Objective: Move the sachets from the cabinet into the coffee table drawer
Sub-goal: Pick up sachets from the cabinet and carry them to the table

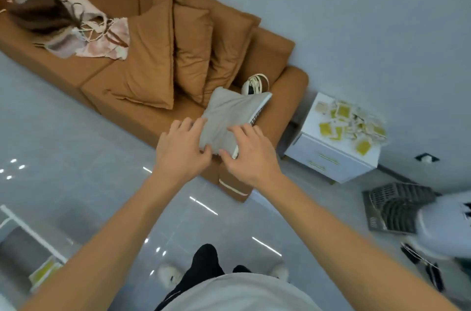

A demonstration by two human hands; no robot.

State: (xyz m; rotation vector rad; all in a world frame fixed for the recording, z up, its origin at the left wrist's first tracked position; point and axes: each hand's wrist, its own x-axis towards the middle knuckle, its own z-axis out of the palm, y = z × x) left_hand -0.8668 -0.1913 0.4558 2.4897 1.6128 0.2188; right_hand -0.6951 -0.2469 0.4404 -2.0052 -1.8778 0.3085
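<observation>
Sachets [349, 124]: small flat square packets, yellow-green faces with white borders, several trailing pale strings. Lying loose, scattered and partly overlapping in one heap on top of white cabinet [331, 157]. Cabinet: low, white, two drawers with pale handles, both closed, standing on floor just beside sofa arm, against wall.

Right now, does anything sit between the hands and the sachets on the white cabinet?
Yes. Both hands, left and right, are occupied gripping a grey cushion at the sofa's end. The sachets lie scattered on the cabinet to the right, beyond the sofa's armrest.
</observation>
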